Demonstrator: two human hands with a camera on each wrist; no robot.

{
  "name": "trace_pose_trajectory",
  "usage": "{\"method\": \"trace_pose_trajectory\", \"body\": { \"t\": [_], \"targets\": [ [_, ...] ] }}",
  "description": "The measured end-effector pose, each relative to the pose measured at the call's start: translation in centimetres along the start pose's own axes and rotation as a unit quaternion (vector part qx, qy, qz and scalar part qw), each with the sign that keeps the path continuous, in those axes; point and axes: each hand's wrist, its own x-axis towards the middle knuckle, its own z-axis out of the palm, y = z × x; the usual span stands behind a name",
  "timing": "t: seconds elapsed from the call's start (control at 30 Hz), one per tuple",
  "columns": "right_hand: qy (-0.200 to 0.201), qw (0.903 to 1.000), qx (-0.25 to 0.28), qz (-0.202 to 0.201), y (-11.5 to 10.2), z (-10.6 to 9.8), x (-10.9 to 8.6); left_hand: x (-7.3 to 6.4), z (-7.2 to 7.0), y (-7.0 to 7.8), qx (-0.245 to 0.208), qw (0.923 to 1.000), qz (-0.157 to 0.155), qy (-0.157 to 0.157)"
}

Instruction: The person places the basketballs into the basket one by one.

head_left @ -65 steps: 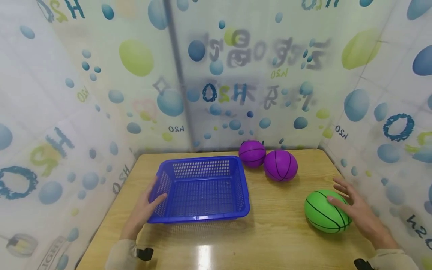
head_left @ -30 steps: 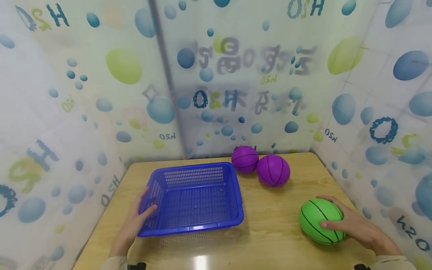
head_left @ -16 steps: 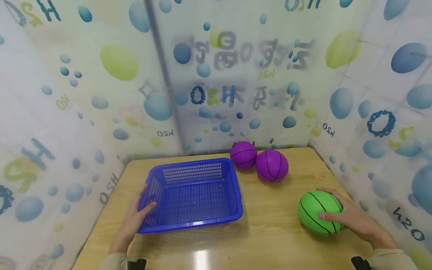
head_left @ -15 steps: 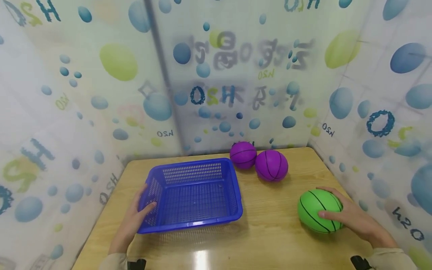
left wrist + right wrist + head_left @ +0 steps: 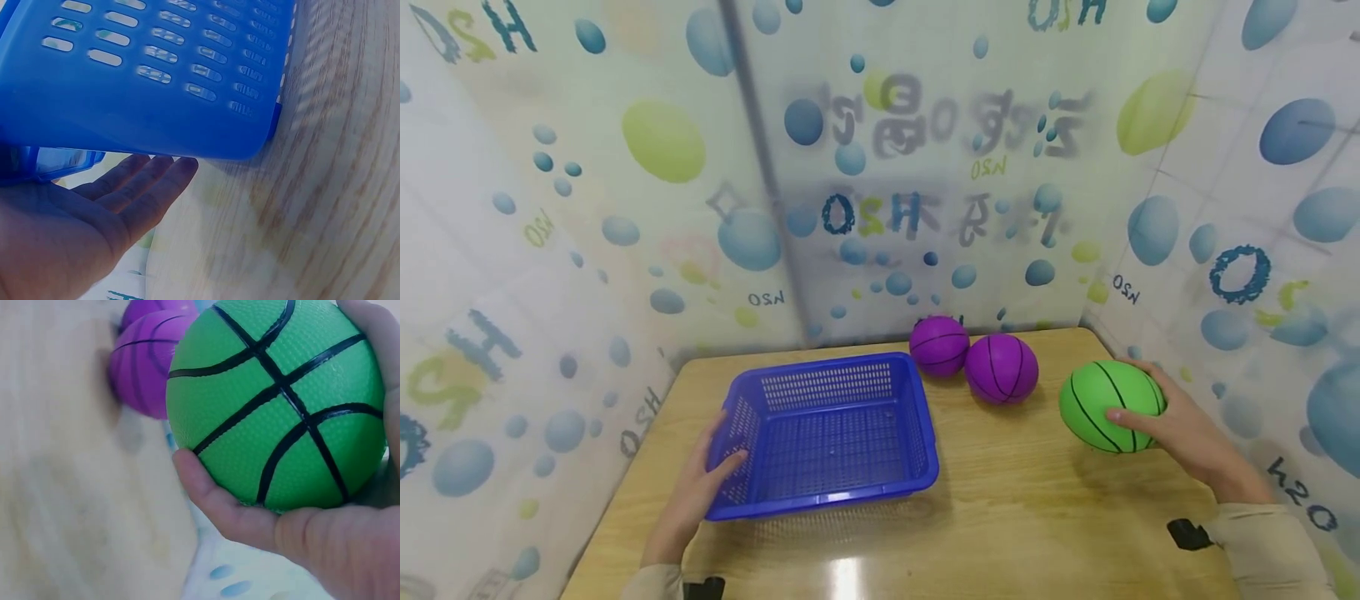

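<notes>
As the head view showed, the left hand (image 5: 700, 482) clasped the blue basket (image 5: 842, 502), thumb (image 5: 730, 464) inside its rim; the right hand (image 5: 1187, 433) gripped the green ball (image 5: 1093, 404) above the table (image 5: 1000, 525), near two purple balls (image 5: 1002, 369). Left-wrist view: fingers (image 5: 156, 194) lay outside, contact hard to judge. Right-wrist view: digits flanked the ball.
</notes>
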Motion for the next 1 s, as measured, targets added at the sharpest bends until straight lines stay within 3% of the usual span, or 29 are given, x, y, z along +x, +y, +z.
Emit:
{"method": "trace_pose_trajectory", "body": {
  "t": [0.4, 0.67, 1.0],
  "targets": [
    [0.02, 0.9987, -0.01, -0.046, -6.3, -1.1, 3.3, -0.1, -0.2, 0.1, -0.002, 0.9999, 0.014, -0.003],
    [0.014, 0.9991, 0.01, -0.04, -8.0, -0.4, 4.7, -0.2, 0.0, 0.1, -0.007, 1.0, 0.002, -0.004],
    [-0.015, 0.9972, 0.035, -0.064, -10.2, 2.2, 7.0, -0.2, 0.0, 0.3, -0.005, 1.0, 0.0, -0.001]
  ]
}}
